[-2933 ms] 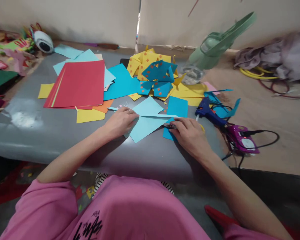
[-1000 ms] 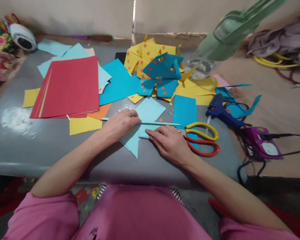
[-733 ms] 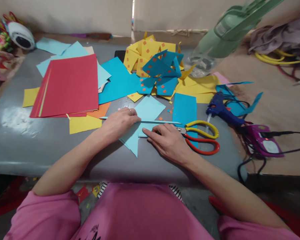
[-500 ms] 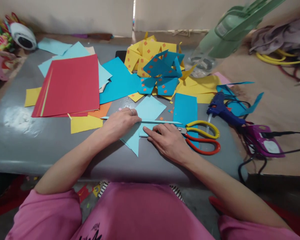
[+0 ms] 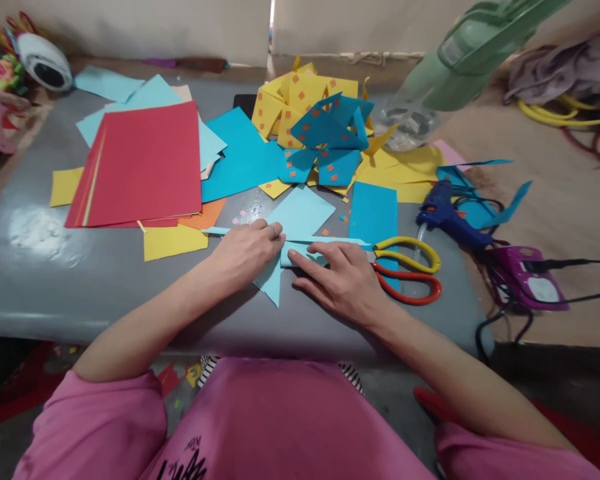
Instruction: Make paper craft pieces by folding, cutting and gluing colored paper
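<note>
In the head view, my left hand (image 5: 253, 248) is closed over a thin folded strip of light blue paper (image 5: 325, 239), with its fingertips pressed together on it. The strip runs sideways, its ends showing on both sides of that hand. My right hand (image 5: 343, 277) rests palm down with fingers apart, and its fingertips touch a small folded light blue piece (image 5: 295, 257). Larger light blue paper (image 5: 303, 212) lies beneath and behind. Scissors (image 5: 409, 257) with yellow and red handles lie beside my right hand, their blades mostly hidden by it and the paper.
Red sheets (image 5: 145, 167) are stacked at left. Blue and yellow folded paper shapes (image 5: 325, 127) with orange squares stand behind. At right are a blue paper piece (image 5: 375, 207), a glue gun (image 5: 447, 213), a purple corded device (image 5: 527, 280) and a green-topped bottle (image 5: 467, 57).
The strip under my left hand now looks wider and flatter to the right. My right fingers have spread and lifted slightly. The whole view has shifted a little.
</note>
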Tool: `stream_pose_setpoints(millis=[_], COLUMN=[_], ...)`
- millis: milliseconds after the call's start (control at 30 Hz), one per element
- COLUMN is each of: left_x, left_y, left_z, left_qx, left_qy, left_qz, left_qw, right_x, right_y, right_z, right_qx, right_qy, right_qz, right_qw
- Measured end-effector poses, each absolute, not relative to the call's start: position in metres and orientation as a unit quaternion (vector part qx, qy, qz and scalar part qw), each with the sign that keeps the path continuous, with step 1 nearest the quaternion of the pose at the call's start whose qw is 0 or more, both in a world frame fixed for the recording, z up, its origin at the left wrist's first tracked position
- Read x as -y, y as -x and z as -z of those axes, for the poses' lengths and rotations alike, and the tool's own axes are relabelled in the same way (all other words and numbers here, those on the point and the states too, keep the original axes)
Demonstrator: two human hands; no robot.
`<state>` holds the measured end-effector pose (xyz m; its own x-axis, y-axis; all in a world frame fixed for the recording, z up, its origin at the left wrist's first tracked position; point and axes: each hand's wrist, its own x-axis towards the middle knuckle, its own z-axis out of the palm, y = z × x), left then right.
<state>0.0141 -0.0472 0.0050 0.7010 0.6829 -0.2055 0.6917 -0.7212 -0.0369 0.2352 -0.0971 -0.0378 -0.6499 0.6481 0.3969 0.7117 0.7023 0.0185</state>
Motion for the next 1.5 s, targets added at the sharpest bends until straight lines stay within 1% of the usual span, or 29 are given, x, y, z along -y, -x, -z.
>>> stream_pose_setpoints(millis=[100,167,533,800,1000,1167,1333,1500], left_x=[0.050,0.051,0.050,0.055,0.056,0.057,0.050,0.026], left_y=[-0.017,-0.018,-0.017,-0.019,-0.019,-0.019,-0.015,-0.002], left_z=[-0.009,-0.010,-0.006,-0.007,-0.012,-0.008,-0.007,0.003], left_qx=[-0.371,-0.373,-0.386,-0.416,-0.414,-0.421,-0.415,-0.396], left_qy=[-0.919,-0.917,-0.919,-0.906,-0.904,-0.903,-0.904,-0.905], left_qz=[0.130,0.138,0.071,0.077,0.101,0.085,0.072,-0.006], left_qw=[0.019,0.020,0.031,0.026,0.033,0.031,0.070,0.154], right_x=[0.099,0.100,0.098,0.100,0.102,0.103,0.112,0.114], right_y=[-0.234,-0.233,-0.232,-0.234,-0.241,-0.253,-0.246,-0.220], right_z=[0.036,0.035,0.033,0.030,0.027,0.019,0.010,0.014], right_qx=[0.909,0.915,0.927,0.935,0.936,0.931,0.920,0.948], right_qy=[0.343,0.326,0.314,0.308,0.307,0.317,0.323,0.252], right_qz=[0.134,0.143,0.134,0.123,0.108,0.100,0.136,0.103], right_qw=[0.195,0.191,0.155,0.126,0.137,0.152,0.176,0.167])
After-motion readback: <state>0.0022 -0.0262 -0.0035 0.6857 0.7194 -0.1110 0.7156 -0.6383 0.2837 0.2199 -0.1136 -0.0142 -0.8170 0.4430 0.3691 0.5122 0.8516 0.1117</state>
